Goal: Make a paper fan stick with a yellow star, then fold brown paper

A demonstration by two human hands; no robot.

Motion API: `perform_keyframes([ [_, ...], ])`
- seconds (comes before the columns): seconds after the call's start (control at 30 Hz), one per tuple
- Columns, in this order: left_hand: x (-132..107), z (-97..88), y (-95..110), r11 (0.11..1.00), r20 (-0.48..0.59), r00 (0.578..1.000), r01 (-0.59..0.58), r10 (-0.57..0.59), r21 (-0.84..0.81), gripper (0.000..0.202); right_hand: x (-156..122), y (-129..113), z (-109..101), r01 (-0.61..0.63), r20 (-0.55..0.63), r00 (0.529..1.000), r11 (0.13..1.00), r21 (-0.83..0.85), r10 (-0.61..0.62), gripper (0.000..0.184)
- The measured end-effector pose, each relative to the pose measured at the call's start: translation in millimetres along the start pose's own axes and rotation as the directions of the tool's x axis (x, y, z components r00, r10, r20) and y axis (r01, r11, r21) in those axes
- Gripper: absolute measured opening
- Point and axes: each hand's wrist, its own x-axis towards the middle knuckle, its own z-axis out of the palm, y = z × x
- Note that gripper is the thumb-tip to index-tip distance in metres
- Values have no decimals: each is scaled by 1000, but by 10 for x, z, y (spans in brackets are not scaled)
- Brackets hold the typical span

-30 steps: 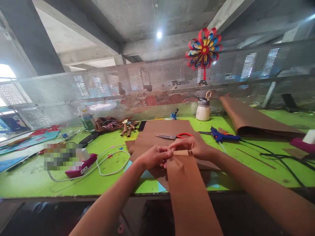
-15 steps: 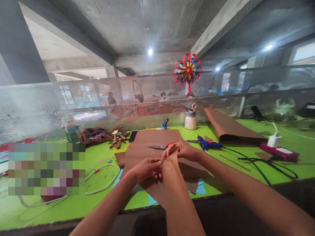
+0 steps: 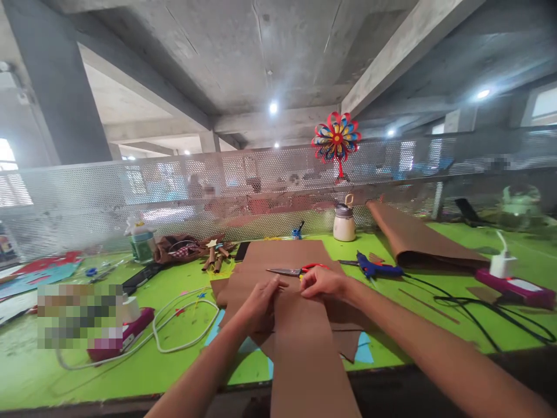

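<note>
A long strip of brown paper (image 3: 307, 354) runs from the table over its front edge toward me. My left hand (image 3: 266, 299) is closed on the strip's far left corner, thumb on top. At the far right corner my right hand (image 3: 321, 283) pinches the paper between thumb and curled fingers. Under the strip lie larger brown paper sheets (image 3: 287, 252). Just beyond my hands, scissors (image 3: 287, 271) with red handles rest on these sheets, their handles partly behind my right hand.
A blue glue gun (image 3: 374, 267) with a black cord lies to the right, near a rolled brown sheet (image 3: 418, 238). Purple power strips (image 3: 517, 284) sit at both sides, with a white cable (image 3: 187, 348) on the left. A cream bottle (image 3: 344, 225) stands at the back before a perforated metal screen (image 3: 174, 191).
The strip's far end, gathered and bent up between my fingers before, is now spread wide and flatter. My hands have moved apart to its two corners. The view has tilted up slightly.
</note>
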Motion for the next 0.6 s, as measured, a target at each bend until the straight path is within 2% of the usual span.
perform_keyframes([
  [0.07, 9, -5, -30, 990, -24, 998, -50, 54, 135, 52, 50, 46, 109, 26, -24, 999, 997, -74, -28, 18],
  [0.2, -8, 24, -69, 876, 104, 979, -205, 177, 436, 35, 9, 24, 228, 70, -86, 992, 975, -213, -90, 9],
  [0.33, -50, 54, -87, 807, 145, 971, -239, 191, 540, 32, -92, -12, 291, 84, -112, 985, 931, -356, -132, 13],
  [0.5, -50, 27, -107, 774, 167, 971, -236, 169, 588, 31, -136, 11, 320, 105, -86, 976, 782, -615, -199, 16],
  [0.6, -39, 6, -96, 750, 183, 970, -238, 157, 617, 28, -139, 38, 303, 155, -58, 962, 712, -685, -266, 15],
])
